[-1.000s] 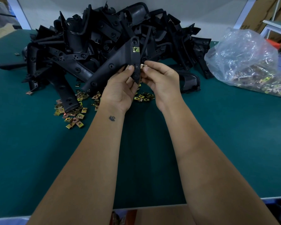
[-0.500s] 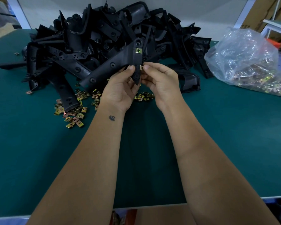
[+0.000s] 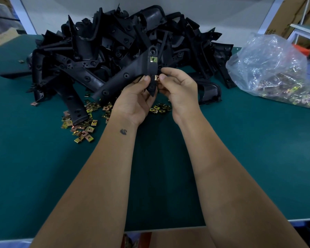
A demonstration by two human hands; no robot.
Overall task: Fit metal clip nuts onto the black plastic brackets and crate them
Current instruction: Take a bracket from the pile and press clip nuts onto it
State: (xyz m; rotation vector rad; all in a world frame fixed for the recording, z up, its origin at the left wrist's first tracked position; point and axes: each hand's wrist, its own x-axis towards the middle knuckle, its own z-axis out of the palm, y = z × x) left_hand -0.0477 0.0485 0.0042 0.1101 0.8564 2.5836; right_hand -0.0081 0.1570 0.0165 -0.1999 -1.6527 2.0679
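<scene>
Fingers [image 3: 147, 78] of both hands pinch a bracket [image 3: 152, 68] and clip nut [image 3: 157, 77]; the plastic bag [image 3: 268, 65] holds more nuts.

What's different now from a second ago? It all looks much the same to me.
Very little. The right hand has slid the clip nut it pinches leftward, further onto the edge of the held bracket, and the bracket has tilted slightly. The left hand keeps gripping the bracket. The fitted nut higher up, the bracket pile, the loose nuts and the bag have not moved.
</scene>
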